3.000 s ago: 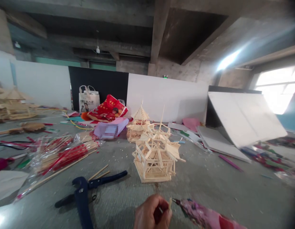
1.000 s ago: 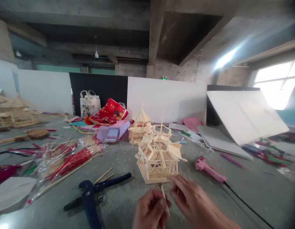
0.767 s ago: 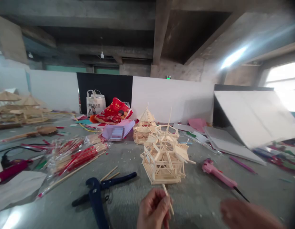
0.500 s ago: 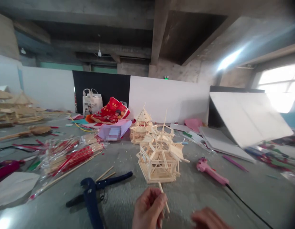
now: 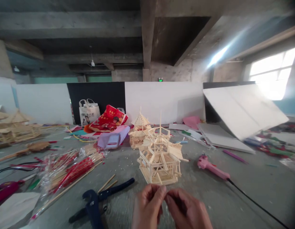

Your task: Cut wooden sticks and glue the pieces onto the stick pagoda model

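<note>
At the front of the table my left hand is closed in a pinch on a thin wooden stick, whose upper end shows above the fingers. My right hand is closed too, its fingertips meeting those of the left; whatever lies between its fingers is hidden. Just beyond both hands stands a stick-built pavilion model with an open frame, part of a slatted roof and a tall thin upright. Behind it rises a second model with a pointed roof.
Blue cutters lie left of my hands, near loose sticks. A pink glue gun with a black cord lies right. Bagged sticks spread across the left. Farther back are a red bag and white boards.
My right hand has moved left and closed beside my left hand. The stick's lower end, visible before, is now hidden. The view has tilted up and shifted slightly right.
</note>
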Demonstrator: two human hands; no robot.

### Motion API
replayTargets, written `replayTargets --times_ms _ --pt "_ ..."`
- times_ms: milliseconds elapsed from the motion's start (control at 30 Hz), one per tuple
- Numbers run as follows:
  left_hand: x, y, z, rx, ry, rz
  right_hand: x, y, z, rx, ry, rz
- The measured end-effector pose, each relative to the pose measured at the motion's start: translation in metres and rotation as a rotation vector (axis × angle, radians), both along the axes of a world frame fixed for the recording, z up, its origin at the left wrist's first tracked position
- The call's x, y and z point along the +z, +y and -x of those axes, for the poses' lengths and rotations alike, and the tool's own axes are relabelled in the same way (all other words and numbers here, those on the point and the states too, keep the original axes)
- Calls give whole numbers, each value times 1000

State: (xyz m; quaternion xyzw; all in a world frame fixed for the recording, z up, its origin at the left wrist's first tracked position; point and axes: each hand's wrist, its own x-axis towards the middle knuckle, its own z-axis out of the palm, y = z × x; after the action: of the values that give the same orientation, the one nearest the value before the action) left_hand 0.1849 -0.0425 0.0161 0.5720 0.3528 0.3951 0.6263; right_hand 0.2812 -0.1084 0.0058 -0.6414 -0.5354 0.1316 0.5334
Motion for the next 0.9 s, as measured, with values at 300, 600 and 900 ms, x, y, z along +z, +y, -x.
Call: replayTargets --times_ms 300,600,900 --pt "36 39 -18 -38 14 129 0 15 -24 -9 62 25" --pt "20 43 -30 -19 -34 200 1 23 -32 -196 -388 -116" --pt "20 41 -30 -32 -103 196 20 30 -33 -204 -646 -102"
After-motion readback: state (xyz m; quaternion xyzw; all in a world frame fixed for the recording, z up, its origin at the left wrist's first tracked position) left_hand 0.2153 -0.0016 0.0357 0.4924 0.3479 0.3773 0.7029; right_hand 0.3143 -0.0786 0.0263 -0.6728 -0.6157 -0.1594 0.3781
